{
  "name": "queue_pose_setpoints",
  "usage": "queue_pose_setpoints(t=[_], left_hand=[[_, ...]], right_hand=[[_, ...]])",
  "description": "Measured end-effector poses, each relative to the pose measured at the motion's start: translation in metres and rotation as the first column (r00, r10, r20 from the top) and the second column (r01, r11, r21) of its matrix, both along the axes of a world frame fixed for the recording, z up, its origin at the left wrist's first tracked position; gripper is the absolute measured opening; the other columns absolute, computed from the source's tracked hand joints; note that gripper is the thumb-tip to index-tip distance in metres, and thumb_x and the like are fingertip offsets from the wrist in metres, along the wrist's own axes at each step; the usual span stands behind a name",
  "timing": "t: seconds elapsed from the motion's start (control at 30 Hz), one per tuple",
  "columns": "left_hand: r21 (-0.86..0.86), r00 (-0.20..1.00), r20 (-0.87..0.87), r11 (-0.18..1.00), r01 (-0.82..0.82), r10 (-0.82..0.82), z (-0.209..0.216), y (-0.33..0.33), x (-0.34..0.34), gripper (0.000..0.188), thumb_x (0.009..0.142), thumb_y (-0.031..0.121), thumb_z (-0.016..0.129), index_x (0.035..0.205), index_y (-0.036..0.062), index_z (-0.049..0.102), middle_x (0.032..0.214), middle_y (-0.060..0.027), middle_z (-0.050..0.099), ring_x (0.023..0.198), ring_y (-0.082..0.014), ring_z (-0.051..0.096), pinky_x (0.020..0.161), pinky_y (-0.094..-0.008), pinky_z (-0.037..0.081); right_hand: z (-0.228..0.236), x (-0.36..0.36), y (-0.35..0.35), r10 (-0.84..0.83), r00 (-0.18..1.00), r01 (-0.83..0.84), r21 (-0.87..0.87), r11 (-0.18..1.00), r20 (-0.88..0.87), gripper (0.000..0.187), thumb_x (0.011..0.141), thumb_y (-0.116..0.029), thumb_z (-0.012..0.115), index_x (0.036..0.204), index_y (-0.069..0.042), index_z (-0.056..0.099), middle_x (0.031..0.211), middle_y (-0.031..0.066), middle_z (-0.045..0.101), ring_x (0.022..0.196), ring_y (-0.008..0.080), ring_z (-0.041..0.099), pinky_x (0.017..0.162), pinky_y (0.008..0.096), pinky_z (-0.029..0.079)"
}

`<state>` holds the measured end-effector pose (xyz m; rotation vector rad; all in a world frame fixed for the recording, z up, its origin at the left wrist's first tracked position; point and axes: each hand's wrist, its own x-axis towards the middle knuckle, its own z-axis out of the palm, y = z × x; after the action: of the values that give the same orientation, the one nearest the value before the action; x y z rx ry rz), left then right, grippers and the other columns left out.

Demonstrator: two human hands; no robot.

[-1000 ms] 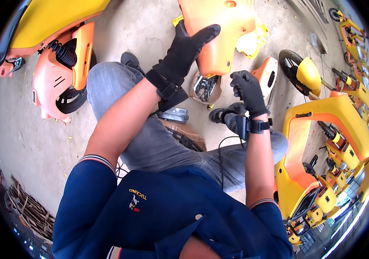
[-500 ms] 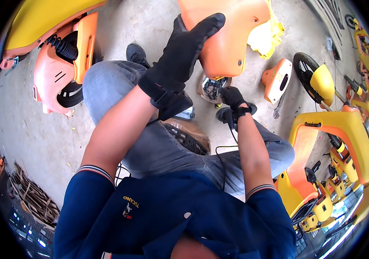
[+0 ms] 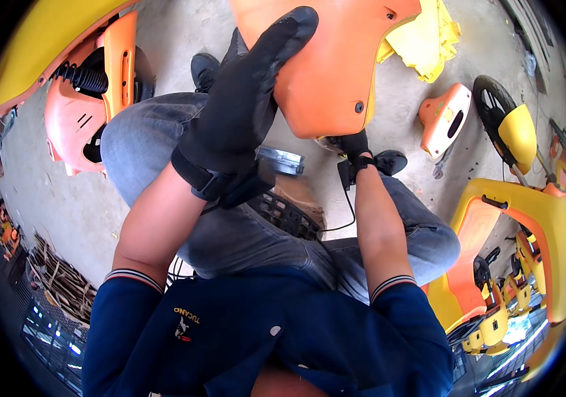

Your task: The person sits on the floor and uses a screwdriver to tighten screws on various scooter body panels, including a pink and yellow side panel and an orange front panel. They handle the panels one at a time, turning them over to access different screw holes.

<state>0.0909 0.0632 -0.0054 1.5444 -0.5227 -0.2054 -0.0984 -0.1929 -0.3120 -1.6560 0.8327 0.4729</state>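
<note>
An orange plastic body panel [image 3: 326, 73] with holes along its edge hangs before me at the top middle. My left hand [image 3: 243, 92], in a black glove, grips its left edge, the thumb lying over the orange face and the other fingers mostly hidden. My right hand [image 3: 354, 143], also black-gloved, is at the panel's lower end, its fingers hidden beneath it. A sliver of the box of small dark parts [image 3: 328, 142] shows beside that hand. A black cable [image 3: 342, 227] runs from a strap unit at my right wrist.
A silver metal box [image 3: 282, 161] and a black slotted plastic piece [image 3: 283, 213] lie between my legs. To the right are a pale orange part [image 3: 445, 120], a wheel with a yellow fender [image 3: 505, 122] and a yellow-orange frame [image 3: 528, 205]. An orange motorbike part [image 3: 74, 126] stands left.
The panel has come nearer and lower, shifting left with my left hand. My right hand has moved from over the small-parts box to under the panel's lower end, and the panel now covers most of the box.
</note>
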Motion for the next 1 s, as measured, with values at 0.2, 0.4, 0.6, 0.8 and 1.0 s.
queue_pose_setpoints(t=[0.2, 0.4, 0.6, 0.8, 1.0], left_hand=[[0.232, 0.986, 0.163, 0.971, -0.059, 0.021, 0.007, 0.007, 0.005, 0.057, 0.096, 0.005, 0.064, 0.149, 0.0002, 0.043, 0.15, -0.0165, 0.048, 0.139, -0.0289, 0.048, 0.115, -0.0414, 0.042], [0.39, 0.964, 0.262, 0.91, -0.143, 0.039, 0.012, 0.015, 0.009, 0.059, 0.096, 0.002, 0.064, 0.15, -0.0002, 0.041, 0.151, -0.0186, 0.046, 0.14, -0.0313, 0.046, 0.116, -0.0421, 0.041], [0.492, 0.953, 0.301, 0.85, -0.19, 0.039, 0.018, 0.02, 0.009, 0.061, 0.095, 0.0, 0.063, 0.152, -0.0007, 0.04, 0.152, -0.0206, 0.045, 0.141, -0.0337, 0.045, 0.116, -0.0428, 0.039], [0.606, 0.974, 0.21, 0.793, -0.061, -0.085, 0.045, 0.002, 0.011, 0.064, 0.095, -0.002, 0.064, 0.153, 0.0015, 0.038, 0.153, -0.0199, 0.043, 0.141, -0.0324, 0.045, 0.116, -0.0424, 0.04], [0.482, 0.969, 0.247, 0.869, -0.112, -0.012, 0.025, 0.008, 0.011, 0.058, 0.097, 0.005, 0.063, 0.151, 0.0017, 0.042, 0.149, -0.0171, 0.048, 0.136, -0.0289, 0.049, 0.113, -0.0405, 0.043]], right_hand=[[-0.058, -0.02, 0.002, 0.439, 0.893, -0.41, -0.573, 0.709, -0.096, 0.037, 0.086, -0.037, 0.065, 0.101, -0.004, 0.074, 0.101, 0.0193, 0.073, 0.097, 0.0333, 0.07, 0.088, 0.0432, 0.054], [-0.059, -0.007, 0.013, 0.37, 0.92, -0.372, -0.591, 0.715, -0.132, 0.03, 0.086, -0.031, 0.067, 0.098, -0.004, 0.072, 0.095, 0.0164, 0.072, 0.089, 0.0294, 0.068, 0.081, 0.0409, 0.053], [-0.058, -0.008, 0.023, 0.291, 0.947, -0.314, -0.557, 0.769, -0.133, 0.024, 0.085, -0.026, 0.068, 0.095, -0.004, 0.07, 0.09, 0.0135, 0.071, 0.082, 0.0254, 0.066, 0.074, 0.0386, 0.053], [-0.048, -0.007, 0.02, 0.177, 0.983, -0.175, -0.464, 0.868, -0.04, 0.018, 0.085, -0.021, 0.07, 0.092, -0.004, 0.068, 0.084, 0.0106, 0.069, 0.074, 0.0214, 0.064, 0.068, 0.0363, 0.052], [-0.02, 0.005, 0.013, -0.013, 0.993, 0.037, -0.204, 0.978, 0.117, 0.013, 0.084, -0.016, 0.071, 0.088, -0.004, 0.066, 0.078, 0.0077, 0.068, 0.067, 0.0174, 0.062, 0.061, 0.034, 0.051]])
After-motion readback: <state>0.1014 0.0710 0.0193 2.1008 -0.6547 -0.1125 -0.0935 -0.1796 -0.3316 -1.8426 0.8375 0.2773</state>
